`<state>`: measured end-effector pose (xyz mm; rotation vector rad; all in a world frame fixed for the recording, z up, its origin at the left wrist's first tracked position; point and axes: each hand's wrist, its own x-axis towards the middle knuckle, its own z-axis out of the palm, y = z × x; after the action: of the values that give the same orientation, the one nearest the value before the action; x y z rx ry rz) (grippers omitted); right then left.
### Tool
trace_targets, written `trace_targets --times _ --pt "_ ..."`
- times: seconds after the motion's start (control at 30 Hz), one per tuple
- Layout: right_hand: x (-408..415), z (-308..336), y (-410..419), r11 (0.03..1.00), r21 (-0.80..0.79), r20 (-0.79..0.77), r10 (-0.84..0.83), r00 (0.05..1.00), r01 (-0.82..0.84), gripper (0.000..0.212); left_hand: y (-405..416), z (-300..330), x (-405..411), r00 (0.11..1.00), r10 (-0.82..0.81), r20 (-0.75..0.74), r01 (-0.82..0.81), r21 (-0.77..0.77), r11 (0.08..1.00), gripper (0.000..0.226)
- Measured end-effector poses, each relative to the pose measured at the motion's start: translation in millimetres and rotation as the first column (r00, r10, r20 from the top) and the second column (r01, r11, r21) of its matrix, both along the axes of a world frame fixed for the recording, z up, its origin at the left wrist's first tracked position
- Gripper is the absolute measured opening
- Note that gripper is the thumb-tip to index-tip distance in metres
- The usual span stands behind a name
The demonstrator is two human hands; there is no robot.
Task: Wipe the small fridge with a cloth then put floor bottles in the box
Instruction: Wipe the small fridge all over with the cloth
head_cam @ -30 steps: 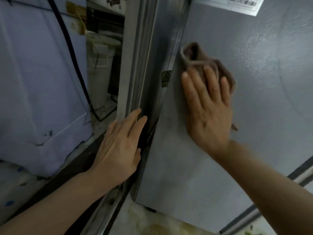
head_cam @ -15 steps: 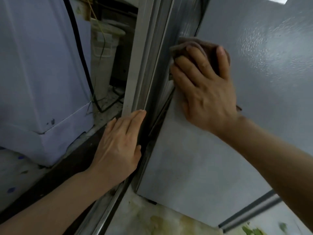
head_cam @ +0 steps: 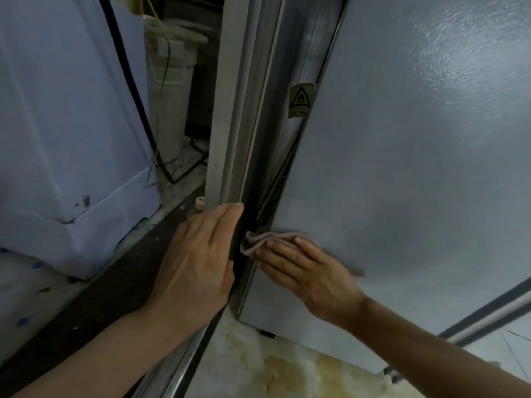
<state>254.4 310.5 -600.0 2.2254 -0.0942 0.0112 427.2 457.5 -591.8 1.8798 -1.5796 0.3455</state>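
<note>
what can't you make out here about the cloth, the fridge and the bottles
Head view only:
- Cloth: mostly under the right hand that presses it to the fridge; only folds and a tail show.
- Fridge: top and right side cut off by the frame edges, so how much is wiped is unclear.
- Sticker: its text is too small to read.
- Left hand: its palm side against the frame is hidden.
- Bottles and box: out of frame.

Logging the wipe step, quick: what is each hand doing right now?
Left hand: open, fingers straight, resting on the metal frame.
Right hand: open, flat fingers pressing the cloth against the fridge.
</note>
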Motion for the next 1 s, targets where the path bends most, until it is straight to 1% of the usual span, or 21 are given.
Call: trace_targets --times 0.07,0.17,0.23,0.3,0.33,0.37,0.4,0.47,0.5,0.53,0.57,0.6,0.63,0.67,0.73,0.77,0.83,0.9,0.93,0.97,1.0 --pt "-13.8 28.6 -7.1 0.998 -0.013 0.215 0.070 0.974 -0.069 0.055 -8.2 3.7 -9.7 0.999 -0.044 0.015 0.044 0.000 0.999 0.075" --pt "-37.9 82.0 -24.6 0.992 -0.082 0.533 0.122 0.838 -0.092 0.051 -26.1 9.0 -25.2 0.997 -0.076 0.021 0.076 -0.003 0.997 0.075" --pt "-48.2 97.9 -34.3 0.992 -0.100 0.660 0.122 0.742 -0.075 0.053 -37.3 8.7 -33.1 0.996 -0.076 0.047 0.077 -0.013 0.997 0.078" --pt "-49.0 83.4 -34.7 0.997 -0.051 0.741 0.080 0.667 -0.064 0.055 -44.3 5.3 -37.3 0.997 -0.055 0.055 0.056 -0.013 0.998 0.079" --pt "-48.8 65.4 -32.5 0.998 -0.010 0.752 0.044 0.658 -0.055 0.055 -46.3 2.9 -38.3 0.997 -0.045 0.058 0.045 -0.006 0.999 0.079" --pt "-50.4 42.6 -29.2 0.999 0.027 0.723 0.012 0.691 -0.045 0.055 -47.1 0.2 -39.0 0.997 -0.041 0.062 0.041 0.004 0.999 0.079" --pt "-55.7 17.7 -26.4 0.999 0.047 0.640 -0.009 0.768 -0.027 0.055 -47.1 -2.1 -39.6 0.997 -0.046 0.061 0.045 0.017 0.999 0.080" --pt "-76.5 -25.4 -21.7 0.999 0.038 0.343 -0.048 0.938 0.037 0.059 -45.7 -4.4 -42.1 0.997 -0.061 0.046 0.059 0.049 0.997 0.084" --pt "-88.3 -37.6 -19.0 0.997 0.028 0.212 -0.078 0.974 0.074 0.061 -45.1 -4.1 -43.9 0.998 -0.062 0.032 0.060 0.067 0.996 0.086" --pt "-98.3 -43.1 -17.3 0.995 0.030 0.132 -0.100 0.986 0.097 0.061 -44.3 -2.9 -46.4 0.998 -0.056 0.018 0.054 0.081 0.995 0.088" --pt "-106.3 -42.5 -17.4 0.993 0.046 0.096 -0.109 0.989 0.105 0.059 -43.3 -1.3 -49.1 0.999 -0.045 0.009 0.044 0.092 0.995 0.090" --pt "-112.8 -37.0 -18.9 0.993 0.057 0.106 -0.109 0.988 0.103 0.057 -42.0 0.4 -52.8 0.999 -0.033 0.015 0.031 0.099 0.995 0.092" --pt "-118.7 -26.2 -21.7 0.993 0.056 0.166 -0.107 0.980 0.099 0.053 -41.5 2.6 -57.5 0.999 -0.025 0.044 0.021 0.090 0.996 0.092" --pt "-125.0 -10.2 -26.1 0.995 0.046 0.271 -0.097 0.958 0.088 0.050 -41.7 5.3 -63.2 0.996 -0.023 0.091 0.016 0.072 0.997 0.092" --pt "-139.7 29.6 -39.0 0.998 -0.012 0.512 -0.052 0.857 0.068 0.049 -45.8 12.5 -77.1 0.982 -0.025 0.187 0.020 0.030 0.999 0.091" --pt "-147.2 48.4 -46.5 0.997 -0.046 0.602 -0.026 0.798 0.068 0.050 -50.4 15.6 -84.6 0.974 -0.030 0.225 0.029 0.009 1.000 0.090" --pt "-154.5 70.9 -56.2 0.996 -0.072 0.713 0.013 0.701 0.055 0.052 -61.9 19.2 -100.1 0.958 -0.049 0.283 0.057 -0.021 0.998 0.087" --pt "-150.9 62.2 -56.6 1.000 -0.015 0.767 -0.003 0.642 0.022 0.050 -71.7 19.1 -113.3 0.947 -0.058 0.315 0.065 -0.011 0.998 0.085" --pt "-149.2 46.5 -54.4 0.999 0.028 0.769 -0.033 0.639 0.019 0.049 -75.1 17.9 -117.7 0.945 -0.059 0.321 0.060 0.007 0.998 0.087" --pt "-150.1 25.8 -51.9 0.998 0.063 0.739 -0.065 0.670 0.027 0.049 -77.3 16.3 -120.4 0.945 -0.057 0.322 0.051 0.027 0.998 0.090" --pt "-154.9 3.7 -49.2 0.995 0.086 0.674 -0.088 0.734 0.041 0.051 -78.3 14.8 -121.5 0.945 -0.049 0.324 0.035 0.047 0.998 0.095"
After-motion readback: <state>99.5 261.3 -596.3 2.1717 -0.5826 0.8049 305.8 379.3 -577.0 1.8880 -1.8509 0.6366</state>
